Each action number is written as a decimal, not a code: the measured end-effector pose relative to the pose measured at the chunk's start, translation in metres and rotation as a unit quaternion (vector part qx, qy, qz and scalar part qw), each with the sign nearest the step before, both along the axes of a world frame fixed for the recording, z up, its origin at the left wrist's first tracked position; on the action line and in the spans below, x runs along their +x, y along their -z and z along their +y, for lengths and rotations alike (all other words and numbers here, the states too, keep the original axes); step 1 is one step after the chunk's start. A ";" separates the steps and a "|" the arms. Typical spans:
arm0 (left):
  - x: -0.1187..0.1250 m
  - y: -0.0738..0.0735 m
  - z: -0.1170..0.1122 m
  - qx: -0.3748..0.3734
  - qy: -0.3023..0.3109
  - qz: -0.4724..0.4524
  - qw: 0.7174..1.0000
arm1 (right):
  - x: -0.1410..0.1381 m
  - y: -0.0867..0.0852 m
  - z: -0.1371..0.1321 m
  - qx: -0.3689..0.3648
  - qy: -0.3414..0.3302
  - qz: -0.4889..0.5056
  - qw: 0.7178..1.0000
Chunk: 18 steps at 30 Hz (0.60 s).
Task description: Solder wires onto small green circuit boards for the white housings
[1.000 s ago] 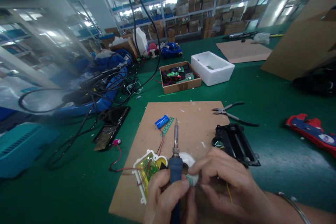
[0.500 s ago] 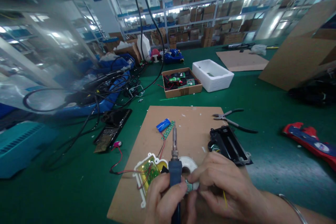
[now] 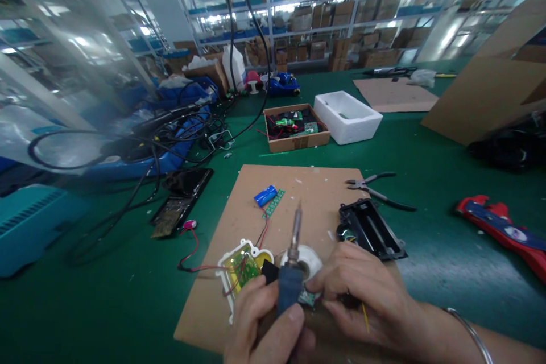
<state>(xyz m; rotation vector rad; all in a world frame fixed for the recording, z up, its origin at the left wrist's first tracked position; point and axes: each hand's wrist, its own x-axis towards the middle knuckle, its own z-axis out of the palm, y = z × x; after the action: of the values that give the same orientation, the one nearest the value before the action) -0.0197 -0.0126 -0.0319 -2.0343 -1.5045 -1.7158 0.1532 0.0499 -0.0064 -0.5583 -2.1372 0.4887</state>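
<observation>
My left hand (image 3: 267, 318) is shut around the blue handle of a soldering iron (image 3: 290, 276), whose metal tip points up and away from me. My right hand (image 3: 362, 296) pinches a small green circuit board (image 3: 309, 297) close to the iron's handle. Just behind that board lies a round white object (image 3: 311, 259), perhaps a solder spool. To the left of the iron sits a white-framed yellow housing (image 3: 245, 269) with a green board and red wires. A yellow wire (image 3: 365, 318) hangs below my right hand.
The hands work over a cardboard mat (image 3: 273, 193) holding a blue battery (image 3: 265, 195), a green strip board (image 3: 273, 203) and a black plastic case (image 3: 369, 230). Pliers (image 3: 375, 189) lie beyond the mat. Farther back stand a parts box (image 3: 296, 128) and a white foam box (image 3: 347, 116).
The soldering iron has tilted, its tip now leaning right instead of standing nearly upright. My left hand has dropped slightly lower in view. The small board stays in my right hand.
</observation>
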 end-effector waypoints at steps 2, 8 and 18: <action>-0.002 -0.001 0.000 0.000 0.001 0.010 1.000 | 0.000 -0.002 -0.001 -0.003 0.007 -0.006 1.000; -0.005 -0.005 0.005 -0.026 0.018 0.148 0.988 | -0.003 -0.005 -0.008 -0.039 0.048 -0.004 0.998; 0.004 -0.014 0.005 -0.058 -0.049 0.150 0.986 | -0.008 -0.008 -0.012 -0.098 0.065 0.027 0.993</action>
<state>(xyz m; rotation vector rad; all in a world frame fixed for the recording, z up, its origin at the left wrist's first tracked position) -0.0157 -0.0073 -0.0182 -2.1165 -1.6022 -1.2448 0.1455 0.0379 0.0015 -0.7805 -1.9993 0.6376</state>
